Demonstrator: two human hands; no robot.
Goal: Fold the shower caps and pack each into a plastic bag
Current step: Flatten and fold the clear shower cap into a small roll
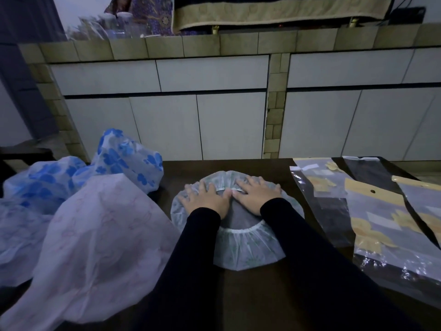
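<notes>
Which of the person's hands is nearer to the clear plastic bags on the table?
The right hand. It presses flat on the shower cap, on the side toward the plastic bags at the right. The left hand lies flat beside it, farther from the bags.

Dark table [257,295], caps [248,254], plastic bags [386,225]

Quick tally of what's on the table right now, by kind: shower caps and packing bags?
Shower caps: 3 (green-print cap flat under both hands, blue-flower cap, pink-print cap)
Clear plastic bags with tan headers: at least 3, overlapping, so the exact count is unclear
Total: at least 6
</notes>
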